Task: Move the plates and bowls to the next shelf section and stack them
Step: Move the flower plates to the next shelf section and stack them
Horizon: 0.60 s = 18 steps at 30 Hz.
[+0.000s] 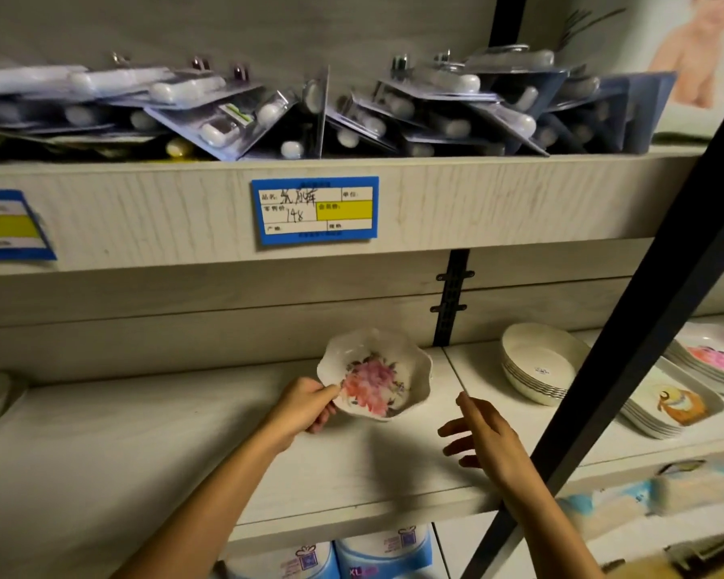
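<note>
Pink-flowered bowl point(375, 376) sat tilted left of the white bowl stack point(540, 365), its rim pinched by the left hand point(306, 407); the right hand point(483, 436) hovered spread, empty; cupping the far rim looked wisest

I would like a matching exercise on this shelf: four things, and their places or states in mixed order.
1 floral bowl
2 stack of white bowls
3 blue price label
4 right hand

a on the upper shelf's front edge
b open, holding nothing
c pinched at its rim by the left hand
d standing in the right shelf section

Pairs: 1-c, 2-d, 3-a, 4-b
</note>
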Motion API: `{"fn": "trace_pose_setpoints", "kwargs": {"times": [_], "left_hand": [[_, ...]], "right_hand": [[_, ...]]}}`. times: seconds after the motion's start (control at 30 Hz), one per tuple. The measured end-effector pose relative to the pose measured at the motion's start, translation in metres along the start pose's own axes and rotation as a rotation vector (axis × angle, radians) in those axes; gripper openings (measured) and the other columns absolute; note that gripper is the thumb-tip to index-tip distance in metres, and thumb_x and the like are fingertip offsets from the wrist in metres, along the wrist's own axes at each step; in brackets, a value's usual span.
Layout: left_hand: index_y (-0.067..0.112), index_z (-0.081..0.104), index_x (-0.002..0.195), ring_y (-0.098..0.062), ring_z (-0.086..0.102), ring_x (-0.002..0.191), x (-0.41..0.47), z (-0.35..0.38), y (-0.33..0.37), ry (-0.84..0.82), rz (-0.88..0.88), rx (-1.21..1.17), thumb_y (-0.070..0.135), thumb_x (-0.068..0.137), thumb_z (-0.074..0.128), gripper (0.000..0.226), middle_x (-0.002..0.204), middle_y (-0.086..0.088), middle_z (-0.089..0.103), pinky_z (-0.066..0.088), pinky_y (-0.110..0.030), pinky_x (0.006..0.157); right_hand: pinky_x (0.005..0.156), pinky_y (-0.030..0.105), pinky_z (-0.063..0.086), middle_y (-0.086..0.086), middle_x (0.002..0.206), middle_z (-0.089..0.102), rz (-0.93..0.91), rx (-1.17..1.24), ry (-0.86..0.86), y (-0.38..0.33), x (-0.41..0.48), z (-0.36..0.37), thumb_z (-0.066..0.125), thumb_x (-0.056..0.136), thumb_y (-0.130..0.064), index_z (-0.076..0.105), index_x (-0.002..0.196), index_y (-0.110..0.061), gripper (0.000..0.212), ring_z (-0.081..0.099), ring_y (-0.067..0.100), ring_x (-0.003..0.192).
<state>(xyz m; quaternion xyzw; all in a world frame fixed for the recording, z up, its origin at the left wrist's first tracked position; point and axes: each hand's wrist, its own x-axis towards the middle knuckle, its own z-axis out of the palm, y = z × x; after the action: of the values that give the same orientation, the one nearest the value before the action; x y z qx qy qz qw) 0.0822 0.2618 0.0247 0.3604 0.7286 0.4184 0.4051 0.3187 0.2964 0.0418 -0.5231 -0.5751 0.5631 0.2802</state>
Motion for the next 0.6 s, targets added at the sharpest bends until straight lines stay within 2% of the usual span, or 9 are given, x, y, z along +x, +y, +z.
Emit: {"fn": "trace_pose_setpoints", "kwargs": {"times": [0.1, 0.2, 0.33, 0.43, 0.5, 0.57, 0.6], "left_hand": [[0.010, 0.053, 0.054, -0.005, 0.036, 0.029, -0.039, -0.011, -0.005, -0.099, -0.008, 0.076, 0.010, 0.089, 0.048, 0.036, 0.034, 0.005, 0.043, 0.028, -0.016, 0.034], [0.013, 0.052, 0.052, -0.004, 0.036, 0.031, -0.068, -0.011, -0.017, -0.169, -0.044, 0.100, 0.009, 0.088, 0.048, 0.037, 0.036, 0.005, 0.044, 0.029, -0.016, 0.035], [0.014, 0.051, 0.053, -0.005, 0.036, 0.031, -0.089, -0.005, -0.032, -0.231, -0.079, 0.073, 0.011, 0.090, 0.050, 0.037, 0.036, 0.005, 0.045, 0.029, -0.016, 0.035], [0.013, 0.054, 0.053, -0.008, 0.039, 0.030, -0.088, -0.006, -0.027, -0.261, -0.128, -0.008, 0.034, 0.090, 0.053, 0.043, 0.038, 0.000, 0.047, 0.027, -0.015, 0.032], [0.011, 0.055, 0.051, -0.012, 0.043, 0.030, -0.071, -0.010, -0.023, -0.193, -0.178, -0.030, 0.053, 0.087, 0.046, 0.055, 0.038, -0.004, 0.048, 0.028, -0.014, 0.033], [0.006, 0.057, 0.057, -0.015, 0.046, 0.029, -0.041, -0.009, -0.022, -0.079, -0.210, -0.070, 0.056, 0.086, 0.046, 0.058, 0.041, -0.006, 0.051, 0.030, -0.015, 0.035], [0.003, 0.058, 0.064, -0.016, 0.049, 0.030, -0.025, -0.006, -0.021, -0.034, -0.221, -0.102, 0.052, 0.086, 0.050, 0.054, 0.045, -0.008, 0.055, 0.034, -0.016, 0.035]], "right_hand": [[0.045, 0.019, 0.040, 0.007, 0.079, 0.070, 0.047, -0.101, -0.057, 0.001, -0.005, 0.004, 0.036, 0.093, -0.050, 0.046, 0.114, -0.022, 0.036, 0.061, 0.013, 0.051], [0.037, 0.013, 0.036, 0.002, 0.067, 0.066, 0.061, -0.230, -0.138, 0.008, -0.014, 0.009, 0.045, 0.092, -0.043, 0.050, 0.108, -0.015, 0.033, 0.055, 0.007, 0.037], [0.049, 0.021, 0.044, 0.001, 0.063, 0.064, 0.000, -0.430, -0.118, 0.021, -0.022, 0.011, 0.045, 0.093, -0.027, 0.052, 0.094, -0.013, 0.016, 0.054, 0.005, 0.037], [0.047, 0.018, 0.045, 0.002, 0.067, 0.064, 0.005, -0.445, -0.040, 0.024, -0.026, 0.006, 0.041, 0.093, -0.021, 0.052, 0.095, -0.011, 0.015, 0.057, 0.007, 0.039], [0.057, 0.021, 0.052, 0.004, 0.077, 0.066, 0.032, -0.442, -0.001, 0.026, -0.030, 0.000, 0.040, 0.094, -0.020, 0.051, 0.099, -0.012, 0.014, 0.063, 0.012, 0.050], [0.078, 0.029, 0.050, 0.007, 0.095, 0.064, 0.063, -0.452, 0.056, 0.027, -0.036, -0.007, 0.042, 0.094, -0.017, 0.052, 0.110, -0.013, 0.019, 0.063, 0.021, 0.081], [0.083, 0.030, 0.045, 0.011, 0.102, 0.063, 0.078, -0.454, 0.091, 0.028, -0.038, -0.010, 0.043, 0.094, -0.015, 0.053, 0.116, -0.011, 0.024, 0.060, 0.025, 0.095]]}}
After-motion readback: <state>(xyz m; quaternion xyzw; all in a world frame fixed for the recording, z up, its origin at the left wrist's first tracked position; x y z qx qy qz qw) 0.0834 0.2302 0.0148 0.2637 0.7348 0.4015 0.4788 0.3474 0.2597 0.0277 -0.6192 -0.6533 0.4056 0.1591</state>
